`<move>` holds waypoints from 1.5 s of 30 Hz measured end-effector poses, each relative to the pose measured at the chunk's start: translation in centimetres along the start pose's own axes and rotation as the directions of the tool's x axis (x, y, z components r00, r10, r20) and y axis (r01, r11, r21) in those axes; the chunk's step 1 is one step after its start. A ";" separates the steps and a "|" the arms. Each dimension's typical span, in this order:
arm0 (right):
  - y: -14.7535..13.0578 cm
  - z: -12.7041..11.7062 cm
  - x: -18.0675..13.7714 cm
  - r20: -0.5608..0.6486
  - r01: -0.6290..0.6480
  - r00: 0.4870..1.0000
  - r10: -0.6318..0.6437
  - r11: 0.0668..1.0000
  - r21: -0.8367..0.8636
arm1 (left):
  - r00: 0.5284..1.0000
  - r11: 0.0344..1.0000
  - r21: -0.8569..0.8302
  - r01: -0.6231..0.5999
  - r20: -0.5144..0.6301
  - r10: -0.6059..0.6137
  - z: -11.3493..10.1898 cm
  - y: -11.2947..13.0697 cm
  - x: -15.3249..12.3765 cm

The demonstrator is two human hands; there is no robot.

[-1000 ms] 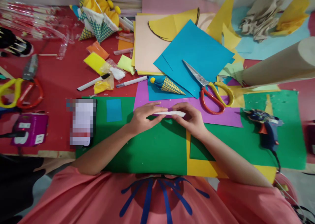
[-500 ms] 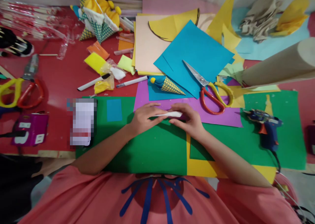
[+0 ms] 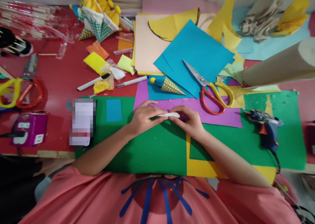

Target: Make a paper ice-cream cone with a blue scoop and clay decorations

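Fingers [image 3: 155, 115] of my left hand [image 3: 144, 117] and right hand [image 3: 192, 122] pinch the white roll [image 3: 170, 114]; they came closer, so less of it shows.

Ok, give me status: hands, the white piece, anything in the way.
Left hand and right hand both pinching the white piece, one each end. Piece low over purple sheet. Scissors, glue gun off right, apart.

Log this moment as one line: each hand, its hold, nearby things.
left hand: pinching white piece | right hand: pinching white piece | forearms over: green sheet | nearby: scissors, glue gun
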State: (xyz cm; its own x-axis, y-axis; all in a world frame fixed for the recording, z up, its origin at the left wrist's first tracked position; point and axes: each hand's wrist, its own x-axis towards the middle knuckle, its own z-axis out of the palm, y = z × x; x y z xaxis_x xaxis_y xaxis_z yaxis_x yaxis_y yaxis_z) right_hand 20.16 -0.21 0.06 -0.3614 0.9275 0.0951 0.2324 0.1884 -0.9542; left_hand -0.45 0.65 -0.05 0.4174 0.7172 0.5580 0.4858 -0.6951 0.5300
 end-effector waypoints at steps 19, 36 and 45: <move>0.0 -0.1 0.1 0.014 0.002 1.000 -0.002 1.000 0.020 | 0.994 0.990 0.108 -0.090 -0.054 0.096 0.0 0.1 0.1; 0.1 0.0 0.2 0.020 -0.023 1.000 0.023 1.000 0.016 | 0.990 0.981 0.142 -0.129 -0.033 0.135 0.2 0.0 -0.3; -0.1 0.0 0.2 -0.012 -0.016 1.000 0.015 0.998 -0.054 | 0.997 0.991 0.113 -0.076 -0.008 0.077 0.2 -0.1 -0.4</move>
State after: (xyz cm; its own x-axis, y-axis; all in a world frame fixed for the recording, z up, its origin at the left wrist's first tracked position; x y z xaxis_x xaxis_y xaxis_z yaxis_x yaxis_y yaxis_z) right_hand 20.03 -0.03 0.12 -0.3470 0.9341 0.0840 0.2861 0.1907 -0.9390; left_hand -0.50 0.48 -0.47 0.4473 0.6609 0.6026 0.5362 -0.7374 0.4108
